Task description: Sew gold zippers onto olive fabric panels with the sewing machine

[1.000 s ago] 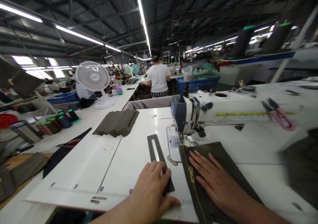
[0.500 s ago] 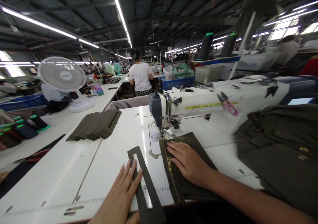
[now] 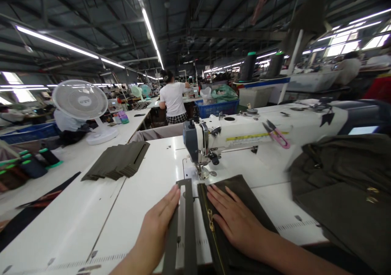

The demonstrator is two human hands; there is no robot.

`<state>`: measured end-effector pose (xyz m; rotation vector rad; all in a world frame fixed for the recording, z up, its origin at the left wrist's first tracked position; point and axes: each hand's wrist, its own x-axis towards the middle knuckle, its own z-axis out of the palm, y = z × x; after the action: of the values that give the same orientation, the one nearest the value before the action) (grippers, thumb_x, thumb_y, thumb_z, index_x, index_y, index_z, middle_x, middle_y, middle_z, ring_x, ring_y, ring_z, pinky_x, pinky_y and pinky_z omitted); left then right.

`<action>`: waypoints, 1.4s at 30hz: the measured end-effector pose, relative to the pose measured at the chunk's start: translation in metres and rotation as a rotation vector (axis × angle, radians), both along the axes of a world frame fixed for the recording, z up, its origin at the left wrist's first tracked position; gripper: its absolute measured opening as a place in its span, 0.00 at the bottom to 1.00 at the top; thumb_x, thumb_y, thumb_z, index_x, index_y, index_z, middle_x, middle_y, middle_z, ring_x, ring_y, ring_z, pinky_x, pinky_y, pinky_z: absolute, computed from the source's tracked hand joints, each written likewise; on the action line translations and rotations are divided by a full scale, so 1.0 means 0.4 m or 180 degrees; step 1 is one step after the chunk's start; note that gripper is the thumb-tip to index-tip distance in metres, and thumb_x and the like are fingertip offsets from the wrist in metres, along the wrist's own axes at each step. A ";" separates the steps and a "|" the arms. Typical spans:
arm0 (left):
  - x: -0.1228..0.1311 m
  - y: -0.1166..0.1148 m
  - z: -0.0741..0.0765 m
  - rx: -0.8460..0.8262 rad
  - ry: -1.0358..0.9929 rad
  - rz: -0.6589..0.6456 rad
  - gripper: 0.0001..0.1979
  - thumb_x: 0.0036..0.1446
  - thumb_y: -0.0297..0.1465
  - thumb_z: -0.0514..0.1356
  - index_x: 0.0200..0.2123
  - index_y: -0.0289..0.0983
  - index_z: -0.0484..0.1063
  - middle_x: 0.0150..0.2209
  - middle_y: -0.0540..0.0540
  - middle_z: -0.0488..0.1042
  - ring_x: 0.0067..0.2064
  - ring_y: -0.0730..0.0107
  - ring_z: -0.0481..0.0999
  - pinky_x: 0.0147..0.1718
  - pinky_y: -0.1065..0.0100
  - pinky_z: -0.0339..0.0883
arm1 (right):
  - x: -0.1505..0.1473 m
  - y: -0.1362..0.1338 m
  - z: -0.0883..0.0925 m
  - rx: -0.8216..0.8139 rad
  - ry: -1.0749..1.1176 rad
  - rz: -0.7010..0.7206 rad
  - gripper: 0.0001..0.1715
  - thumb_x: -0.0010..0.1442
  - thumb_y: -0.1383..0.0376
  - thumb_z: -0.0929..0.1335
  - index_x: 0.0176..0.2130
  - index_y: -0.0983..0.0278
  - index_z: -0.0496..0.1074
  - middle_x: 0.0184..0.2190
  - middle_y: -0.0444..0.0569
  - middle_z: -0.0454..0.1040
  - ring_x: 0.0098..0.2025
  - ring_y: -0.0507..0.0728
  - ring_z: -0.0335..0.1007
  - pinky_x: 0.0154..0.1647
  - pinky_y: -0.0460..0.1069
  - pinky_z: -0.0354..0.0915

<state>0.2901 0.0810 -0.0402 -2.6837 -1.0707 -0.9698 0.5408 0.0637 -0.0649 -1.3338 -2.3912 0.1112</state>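
Observation:
My left hand [image 3: 157, 222] lies along the left edge of a dark olive strip with a long slot [image 3: 190, 222], its fingers straight and close together. Its thumb is hidden. Flat on a dark olive fabric piece with a gold zipper [image 3: 241, 189], my right hand [image 3: 236, 216] has its fingers stretched out. The zipper's gold pull [image 3: 210, 220] shows left of that hand. A narrow gap of white table separates strip and zipper piece. Both far ends lie just in front of the sewing machine's needle and presser foot [image 3: 201, 171].
A fanned stack of olive pieces [image 3: 117, 161] lies left on the white table [image 3: 137, 193]. Pink-handled snips [image 3: 276, 134] rest on the machine arm [image 3: 253, 130]. A dark olive bag [image 3: 342, 201] fills the right side. A fan [image 3: 81, 100] and a person [image 3: 173, 100] are beyond.
The slotted strip has turned straighter and moved right, close beside the zipper piece. My left hand has shifted to its edge, fingers closer together. The zipper piece has come slightly back from the needle.

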 end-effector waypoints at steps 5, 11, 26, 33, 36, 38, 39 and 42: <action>0.137 0.017 -0.011 -0.0222 0.0836 -0.0221 0.22 0.56 0.19 0.47 0.55 0.32 0.60 0.55 0.35 0.64 0.56 0.60 0.64 0.52 0.61 0.63 | 0.001 -0.004 0.007 0.0000 0.0031 0.0069 0.31 0.59 0.68 0.57 0.61 0.62 0.50 0.61 0.51 0.51 0.63 0.58 0.43 0.61 0.62 0.45; 0.170 0.032 -0.010 -0.0541 0.1232 0.0059 0.19 0.54 0.18 0.51 0.50 0.32 0.66 0.53 0.36 0.65 0.53 0.59 0.67 0.51 0.58 0.64 | 0.003 -0.002 0.004 0.0036 0.0016 0.0088 0.31 0.59 0.68 0.57 0.62 0.64 0.49 0.60 0.51 0.53 0.63 0.59 0.43 0.61 0.62 0.45; 0.160 0.065 -0.046 0.0279 0.1255 -0.0130 0.13 0.60 0.22 0.46 0.42 0.29 0.69 0.49 0.35 0.70 0.50 0.57 0.70 0.46 0.58 0.66 | -0.026 0.022 0.029 0.0082 0.0065 -0.0183 0.29 0.59 0.65 0.60 0.59 0.66 0.56 0.56 0.57 0.61 0.56 0.63 0.56 0.55 0.61 0.51; 0.153 0.085 -0.070 0.0726 0.0880 -0.0235 0.18 0.62 0.25 0.40 0.39 0.33 0.70 0.47 0.38 0.71 0.49 0.62 0.69 0.44 0.60 0.64 | -0.023 0.030 0.030 0.0007 0.0091 -0.0198 0.28 0.61 0.62 0.58 0.60 0.63 0.54 0.56 0.56 0.60 0.57 0.63 0.54 0.56 0.62 0.49; 0.149 0.099 -0.079 0.0928 0.0644 -0.0266 0.20 0.62 0.25 0.38 0.38 0.34 0.70 0.45 0.39 0.72 0.48 0.62 0.69 0.43 0.61 0.64 | -0.020 0.037 0.031 -0.0120 0.0172 -0.0171 0.29 0.61 0.61 0.58 0.60 0.64 0.51 0.57 0.58 0.59 0.57 0.65 0.52 0.56 0.64 0.47; 0.140 0.106 -0.066 0.0844 0.0945 -0.0407 0.18 0.61 0.26 0.40 0.40 0.35 0.69 0.45 0.40 0.72 0.48 0.62 0.69 0.43 0.62 0.64 | -0.018 0.040 0.032 -0.0262 0.0250 -0.0119 0.31 0.60 0.59 0.58 0.61 0.65 0.51 0.57 0.59 0.58 0.58 0.66 0.51 0.57 0.65 0.45; 0.134 0.109 -0.056 0.0780 0.1139 -0.0497 0.17 0.61 0.26 0.42 0.41 0.35 0.69 0.46 0.40 0.72 0.48 0.63 0.70 0.43 0.63 0.64 | -0.016 0.041 0.033 -0.0325 0.0292 -0.0108 0.31 0.60 0.58 0.58 0.60 0.66 0.51 0.58 0.60 0.57 0.58 0.66 0.50 0.57 0.65 0.45; 0.117 0.114 -0.027 0.0609 0.1559 -0.0657 0.15 0.59 0.27 0.46 0.45 0.36 0.67 0.48 0.40 0.70 0.47 0.62 0.70 0.43 0.64 0.65 | -0.010 0.042 0.035 -0.0447 0.0386 -0.0037 0.35 0.59 0.56 0.60 0.60 0.67 0.51 0.58 0.62 0.56 0.59 0.68 0.49 0.57 0.65 0.44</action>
<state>0.3370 0.1268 -0.0511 -2.6920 -0.5822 -0.3687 0.5368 0.0804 -0.0511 -1.3612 -2.3097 0.3527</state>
